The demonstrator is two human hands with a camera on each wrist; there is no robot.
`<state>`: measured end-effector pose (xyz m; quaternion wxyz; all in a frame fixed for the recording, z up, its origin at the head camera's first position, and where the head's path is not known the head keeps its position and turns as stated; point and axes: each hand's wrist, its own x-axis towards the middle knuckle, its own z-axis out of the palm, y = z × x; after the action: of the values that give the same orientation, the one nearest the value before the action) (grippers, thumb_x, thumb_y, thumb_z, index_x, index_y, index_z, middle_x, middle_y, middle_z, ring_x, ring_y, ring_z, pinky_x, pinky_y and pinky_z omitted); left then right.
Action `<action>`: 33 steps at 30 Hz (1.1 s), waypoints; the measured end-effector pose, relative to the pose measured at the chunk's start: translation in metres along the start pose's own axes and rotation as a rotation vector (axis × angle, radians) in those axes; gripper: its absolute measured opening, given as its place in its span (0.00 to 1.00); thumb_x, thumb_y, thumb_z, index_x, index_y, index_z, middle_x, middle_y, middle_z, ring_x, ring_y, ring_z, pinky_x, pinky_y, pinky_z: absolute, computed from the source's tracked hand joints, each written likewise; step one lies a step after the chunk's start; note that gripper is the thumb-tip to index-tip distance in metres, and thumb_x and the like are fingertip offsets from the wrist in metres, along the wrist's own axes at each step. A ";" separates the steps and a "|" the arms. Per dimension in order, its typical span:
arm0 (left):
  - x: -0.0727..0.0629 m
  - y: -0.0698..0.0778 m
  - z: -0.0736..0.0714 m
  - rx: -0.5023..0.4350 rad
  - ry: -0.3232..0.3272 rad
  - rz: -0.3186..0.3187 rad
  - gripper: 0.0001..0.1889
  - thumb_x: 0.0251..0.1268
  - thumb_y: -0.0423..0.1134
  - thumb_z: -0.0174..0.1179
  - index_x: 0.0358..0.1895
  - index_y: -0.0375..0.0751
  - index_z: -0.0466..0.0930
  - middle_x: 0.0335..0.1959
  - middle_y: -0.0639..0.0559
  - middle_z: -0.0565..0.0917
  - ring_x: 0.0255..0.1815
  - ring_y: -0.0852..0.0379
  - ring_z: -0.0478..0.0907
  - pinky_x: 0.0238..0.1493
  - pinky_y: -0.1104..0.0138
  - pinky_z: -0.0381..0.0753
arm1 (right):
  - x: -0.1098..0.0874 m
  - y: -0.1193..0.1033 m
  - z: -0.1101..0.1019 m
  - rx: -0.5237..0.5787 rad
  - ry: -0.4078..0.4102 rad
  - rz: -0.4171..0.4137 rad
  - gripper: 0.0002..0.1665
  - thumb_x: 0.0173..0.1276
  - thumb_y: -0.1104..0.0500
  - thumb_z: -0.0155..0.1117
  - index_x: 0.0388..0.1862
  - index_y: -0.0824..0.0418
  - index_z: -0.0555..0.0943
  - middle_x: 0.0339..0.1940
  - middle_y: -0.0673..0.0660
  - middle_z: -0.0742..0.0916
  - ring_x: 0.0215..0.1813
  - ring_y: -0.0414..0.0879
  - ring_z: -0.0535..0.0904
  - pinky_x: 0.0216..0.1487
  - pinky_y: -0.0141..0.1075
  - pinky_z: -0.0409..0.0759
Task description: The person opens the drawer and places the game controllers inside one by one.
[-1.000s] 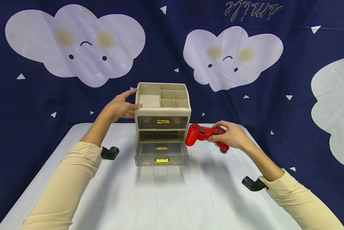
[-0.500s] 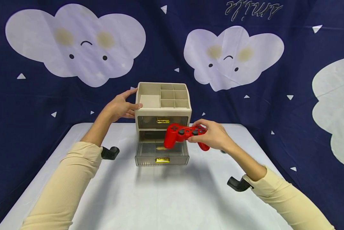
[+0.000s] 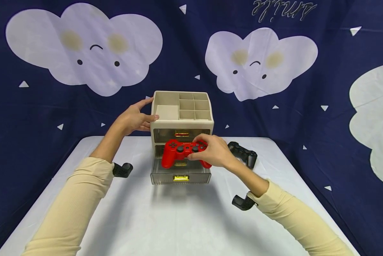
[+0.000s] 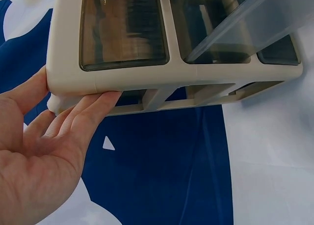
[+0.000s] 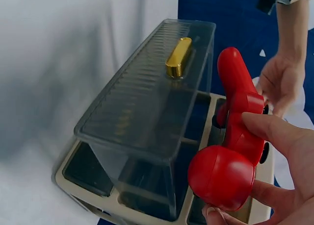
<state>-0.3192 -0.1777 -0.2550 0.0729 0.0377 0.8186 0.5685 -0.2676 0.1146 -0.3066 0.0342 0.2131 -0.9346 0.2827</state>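
Observation:
A cream desktop drawer organizer [image 3: 183,124] stands at the back of the table, its clear middle drawer [image 3: 159,177] pulled out. My right hand [image 3: 212,151] pinches a red game controller [image 3: 169,154] by one end, between thumb and fingers. The controller hangs above the pulled-out drawer; the right wrist view shows it near the drawer front [image 5: 142,87] and apart from it. My left hand [image 3: 134,119] rests on the organizer's upper left, thumb over the top rim. In the left wrist view, its fairly straight fingers [image 4: 86,114] press on the side wall.
A black game controller [image 3: 242,153] lies on the white table [image 3: 178,227], right of the organizer and partly behind my right wrist. The organizer's top has several small compartments [image 3: 194,105]. A dark blue cloud-print cloth [image 3: 185,46] hangs close behind.
My right hand has carried the red controller leftward, from beside the organizer to over the pulled-out drawer, uncovering the black controller. The left hand stays in place.

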 end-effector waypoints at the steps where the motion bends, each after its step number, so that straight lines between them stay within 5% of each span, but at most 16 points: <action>1: 0.000 0.000 0.000 -0.001 0.000 0.000 0.47 0.72 0.37 0.64 0.84 0.64 0.43 0.66 0.31 0.75 0.49 0.43 0.87 0.60 0.48 0.82 | 0.001 -0.001 0.003 -0.004 0.001 -0.005 0.32 0.52 0.42 0.81 0.55 0.51 0.84 0.48 0.52 0.90 0.50 0.51 0.80 0.48 0.44 0.78; 8: 0.000 0.001 0.001 -0.011 -0.003 -0.008 0.46 0.73 0.37 0.63 0.84 0.64 0.43 0.66 0.31 0.75 0.49 0.44 0.87 0.61 0.47 0.81 | 0.008 -0.001 0.019 -0.047 0.011 -0.005 0.33 0.51 0.43 0.81 0.55 0.52 0.85 0.40 0.52 0.91 0.52 0.54 0.81 0.54 0.48 0.79; 14: -0.001 0.001 0.001 -0.016 -0.002 -0.013 0.47 0.72 0.37 0.63 0.83 0.64 0.43 0.66 0.31 0.76 0.48 0.44 0.88 0.61 0.48 0.82 | 0.010 0.001 0.032 -0.088 0.018 -0.011 0.32 0.50 0.44 0.83 0.53 0.54 0.85 0.33 0.50 0.88 0.41 0.48 0.79 0.43 0.40 0.77; 33: -0.002 0.001 0.000 -0.007 -0.010 -0.001 0.46 0.73 0.37 0.63 0.84 0.63 0.42 0.65 0.31 0.76 0.49 0.44 0.87 0.61 0.47 0.81 | 0.011 0.003 0.049 -0.178 0.021 -0.025 0.28 0.52 0.44 0.81 0.49 0.55 0.85 0.44 0.53 0.88 0.50 0.50 0.81 0.50 0.43 0.81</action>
<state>-0.3175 -0.1776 -0.2534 0.0774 0.0399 0.8162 0.5711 -0.2764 0.0864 -0.3473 0.0662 0.2179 -0.9529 0.2000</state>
